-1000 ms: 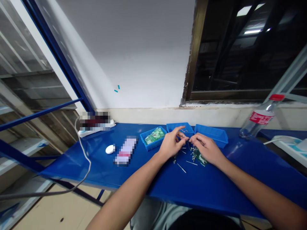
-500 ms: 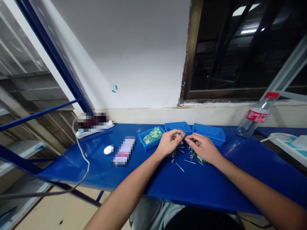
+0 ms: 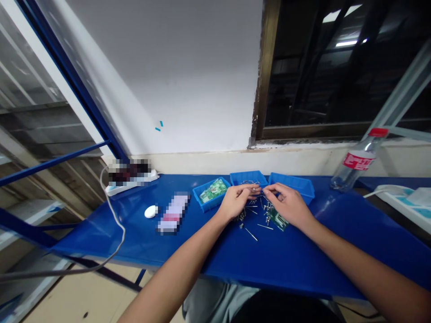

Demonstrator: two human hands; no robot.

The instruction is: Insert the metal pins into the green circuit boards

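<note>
My left hand (image 3: 238,200) is palm up over the table, its fingers stretched towards the right, with a small shiny piece lying on them. Close beside it, my right hand (image 3: 286,203) has its thumb and fingertips together; whatever they hold is too small to make out. Beneath both hands lie several metal pins (image 3: 251,234) and green circuit boards (image 3: 279,220). Behind them stand a blue bin with metal pieces (image 3: 247,176) and another blue bin (image 3: 298,184). A third blue bin (image 3: 209,207), left of my left hand, holds green boards.
On the blue table (image 3: 134,237) lie a blurred phone-like item (image 3: 174,213) and a white round object (image 3: 151,211). A power strip (image 3: 133,185) with a cable is at the back left. A bottle (image 3: 357,161) stands back right, near another white strip (image 3: 404,204).
My left hand has turned palm up and its fingers have straightened. My right hand has parted slightly from it, and more of the green boards shows.
</note>
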